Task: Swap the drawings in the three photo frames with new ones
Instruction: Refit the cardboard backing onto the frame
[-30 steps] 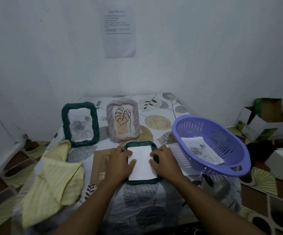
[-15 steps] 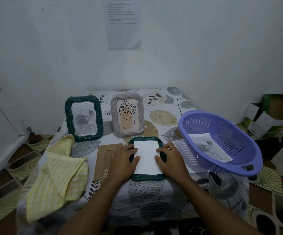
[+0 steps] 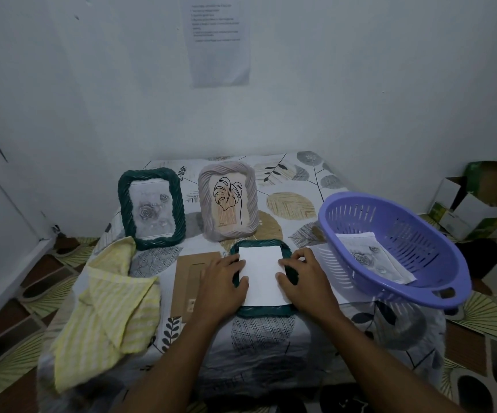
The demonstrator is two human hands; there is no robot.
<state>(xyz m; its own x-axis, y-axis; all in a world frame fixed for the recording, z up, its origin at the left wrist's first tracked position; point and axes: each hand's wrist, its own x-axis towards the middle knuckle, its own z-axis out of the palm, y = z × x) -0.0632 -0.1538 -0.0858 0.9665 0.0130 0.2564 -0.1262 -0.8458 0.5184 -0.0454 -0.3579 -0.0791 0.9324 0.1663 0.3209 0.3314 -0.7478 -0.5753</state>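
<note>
In the lower centre a white sheet (image 3: pixel 260 272) lies on a dark green picture frame (image 3: pixel 263 310) flat on the table (image 3: pixel 271 338); left hand (image 3: pixel 220 283) and right hand (image 3: pixel 305 283) press its side edges, fingers together, slightly bent, thumbs on it.

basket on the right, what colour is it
Light purple basket, with slotted walls all round; it shows best, and only, in the head view.

Dim white wall (image 3: pixel 360 99) above patterned tiled floor (image 3: pixel 479 353)
</note>
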